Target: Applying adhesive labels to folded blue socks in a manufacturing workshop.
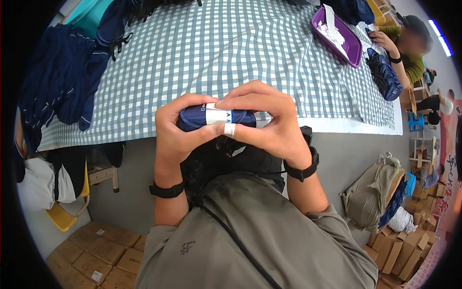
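Observation:
Between my two hands, just in front of the table's near edge, is a small navy blue rolled cloth bundle [193,118] with a shiny surface. A white paper band [219,115] with a blue edge wraps round its middle. My left hand [175,125] grips the left end, thumb below and fingers over the top. My right hand [269,120] holds the right part, its fingertips pressing on the upper edge of the band. White tape is wrapped round the right thumb, which meets the left thumb at the band's lower edge.
A blue-and-white checked cloth covers the table [202,53]. Navy cloth items [62,72] hang over its left side near a turquoise bin [91,19]. A purple tray [355,53] with white paper strips stands at the far right, near another person [409,48]. Cardboard boxes [96,250] cover the floor below left.

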Demonstrator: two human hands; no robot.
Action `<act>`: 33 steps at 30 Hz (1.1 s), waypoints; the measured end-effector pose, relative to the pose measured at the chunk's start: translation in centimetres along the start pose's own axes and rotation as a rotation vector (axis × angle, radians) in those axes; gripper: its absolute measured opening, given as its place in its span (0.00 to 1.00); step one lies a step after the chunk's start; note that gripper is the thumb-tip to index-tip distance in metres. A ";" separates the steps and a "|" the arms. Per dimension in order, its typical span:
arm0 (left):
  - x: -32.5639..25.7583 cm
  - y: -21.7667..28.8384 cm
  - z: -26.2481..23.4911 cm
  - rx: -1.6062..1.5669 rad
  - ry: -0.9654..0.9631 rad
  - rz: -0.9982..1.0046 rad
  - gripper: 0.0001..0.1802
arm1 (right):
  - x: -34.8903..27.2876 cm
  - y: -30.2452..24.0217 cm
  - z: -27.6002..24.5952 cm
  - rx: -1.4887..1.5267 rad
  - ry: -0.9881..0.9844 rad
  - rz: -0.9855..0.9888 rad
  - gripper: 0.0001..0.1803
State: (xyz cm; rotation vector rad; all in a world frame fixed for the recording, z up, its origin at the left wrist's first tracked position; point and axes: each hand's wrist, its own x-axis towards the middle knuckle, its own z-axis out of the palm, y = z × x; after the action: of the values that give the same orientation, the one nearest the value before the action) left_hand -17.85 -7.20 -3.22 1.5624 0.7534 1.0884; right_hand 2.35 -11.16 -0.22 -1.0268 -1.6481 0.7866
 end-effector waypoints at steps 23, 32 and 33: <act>0.4 0.3 0.3 -0.174 -0.052 -0.051 0.20 | -1.2 1.4 0.5 -0.059 0.040 -0.208 0.13; -0.5 0.3 -0.3 -0.153 -0.055 -0.020 0.22 | -1.4 -0.1 0.1 0.010 -0.053 0.031 0.24; -0.4 0.7 0.0 -0.198 -0.034 -0.049 0.24 | -1.4 -0.1 0.0 0.011 -0.059 0.031 0.24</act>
State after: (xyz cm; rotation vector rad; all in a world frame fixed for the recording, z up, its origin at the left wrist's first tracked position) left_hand -18.04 -7.76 -2.63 1.3850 0.6378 1.0646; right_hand 2.48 -12.52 -0.70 -1.0323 -1.6797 0.8530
